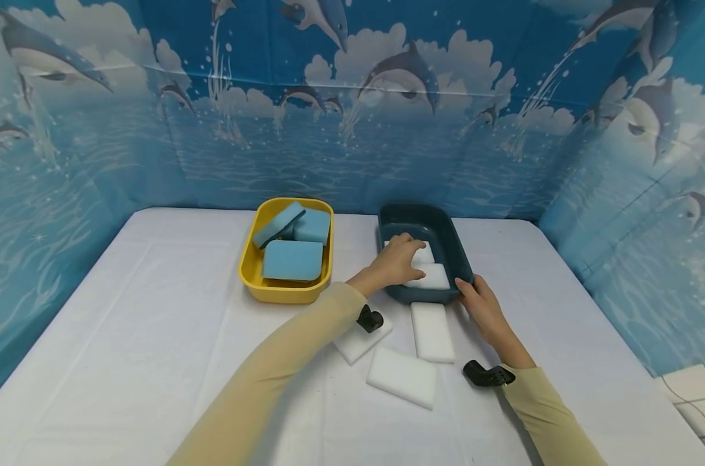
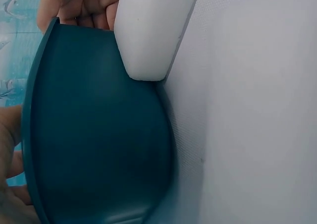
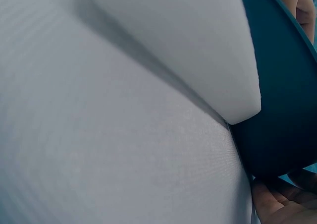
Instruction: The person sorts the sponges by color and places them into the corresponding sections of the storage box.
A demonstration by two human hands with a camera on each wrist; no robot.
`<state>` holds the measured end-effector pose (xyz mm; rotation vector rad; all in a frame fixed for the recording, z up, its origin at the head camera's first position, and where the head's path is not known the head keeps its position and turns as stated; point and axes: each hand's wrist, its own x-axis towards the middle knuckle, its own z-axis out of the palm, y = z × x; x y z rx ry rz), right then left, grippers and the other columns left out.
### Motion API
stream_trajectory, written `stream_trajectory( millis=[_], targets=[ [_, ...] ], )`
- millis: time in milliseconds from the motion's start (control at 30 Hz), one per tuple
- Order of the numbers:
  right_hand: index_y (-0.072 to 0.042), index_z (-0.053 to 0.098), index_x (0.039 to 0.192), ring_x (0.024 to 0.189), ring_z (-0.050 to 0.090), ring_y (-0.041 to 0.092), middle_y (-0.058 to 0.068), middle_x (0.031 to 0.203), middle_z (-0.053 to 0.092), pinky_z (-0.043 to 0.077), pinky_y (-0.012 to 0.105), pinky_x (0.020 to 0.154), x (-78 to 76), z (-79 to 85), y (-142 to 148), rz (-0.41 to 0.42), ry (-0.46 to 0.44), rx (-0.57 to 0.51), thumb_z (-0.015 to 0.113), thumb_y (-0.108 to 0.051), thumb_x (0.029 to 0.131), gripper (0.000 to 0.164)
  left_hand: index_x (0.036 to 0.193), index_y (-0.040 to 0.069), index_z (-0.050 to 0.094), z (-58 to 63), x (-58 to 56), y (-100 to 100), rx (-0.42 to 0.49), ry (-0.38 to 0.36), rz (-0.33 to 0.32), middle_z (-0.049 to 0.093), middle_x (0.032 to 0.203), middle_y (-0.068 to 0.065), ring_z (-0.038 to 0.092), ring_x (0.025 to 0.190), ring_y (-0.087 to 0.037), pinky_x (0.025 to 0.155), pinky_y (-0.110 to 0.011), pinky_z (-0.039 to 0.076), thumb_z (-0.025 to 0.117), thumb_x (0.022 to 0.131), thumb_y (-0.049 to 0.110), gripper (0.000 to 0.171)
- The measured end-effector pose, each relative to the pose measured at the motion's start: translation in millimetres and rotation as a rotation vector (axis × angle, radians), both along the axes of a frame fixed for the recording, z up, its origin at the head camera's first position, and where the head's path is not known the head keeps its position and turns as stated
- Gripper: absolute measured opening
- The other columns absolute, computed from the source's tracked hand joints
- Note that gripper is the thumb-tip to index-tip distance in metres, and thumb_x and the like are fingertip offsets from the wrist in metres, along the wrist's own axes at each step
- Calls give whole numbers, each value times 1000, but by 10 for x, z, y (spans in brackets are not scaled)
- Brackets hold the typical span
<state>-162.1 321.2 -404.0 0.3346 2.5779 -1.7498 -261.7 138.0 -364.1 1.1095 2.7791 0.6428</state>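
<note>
In the head view my left hand (image 1: 392, 262) reaches into a dark teal plastic basin (image 1: 458, 249), thumb and fingers spread apart over two white sponges. Its fingertips are at the farther sponge (image 1: 425, 252); the thumb is by the nearer sponge (image 1: 434, 277). My right hand (image 1: 485, 310) holds the basin's near right corner, thumb at the rim and fingers against the outside. In the left wrist view a white sponge (image 2: 153, 30) stands out in front of the basin wall (image 2: 99, 115). The right wrist view has right-hand fingers (image 3: 270, 199) against the basin's outside.
Left of the basin stands a yellow basin (image 1: 285, 294) with several blue sponges (image 1: 293, 260). On the white cloth before the teal basin lie three white sponges: one upright to view (image 1: 433, 333), one slanted (image 1: 401, 377), one under the left wrist (image 1: 352, 342). A dolphin curtain (image 1: 352, 149) hangs behind.
</note>
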Motion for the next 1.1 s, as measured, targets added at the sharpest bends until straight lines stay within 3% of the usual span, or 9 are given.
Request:
stream_trajectory(
  millis=[300,600,800,1100],
  targets=[
    [7,12,146,143,22,37,28,153,15,23,49,116,-13,14,-22,8,1,3,35,-40,100,69,141,14,42,36,62,-89,82,-17,-22,45,138,-8,43,126,-22,102,-32,44,67,87,31,63],
    [7,10,146,143,20,38,28,153,13,23,50,116,-14,14,-12,19,-5,-5,34,-41,100,71,142,16,40,53,147,-204,159,-28,2,43,139,-7,41,129,-22,104,-35,44,68,86,32,65],
    [7,10,146,143,20,38,29,153,13,23,50,116,-38,48,-15,21,-6,7,34,-41,100,71,142,15,39,115,246,-339,213,-4,-7,43,138,-7,42,127,-22,102,-33,44,68,86,31,65],
    [8,8,146,143,19,38,29,153,11,21,49,117,0,35,-25,24,-22,-9,33,-39,101,70,141,14,41,193,487,-554,205,-29,-39,43,139,-8,42,128,-22,104,-33,43,69,85,29,65]
  ],
)
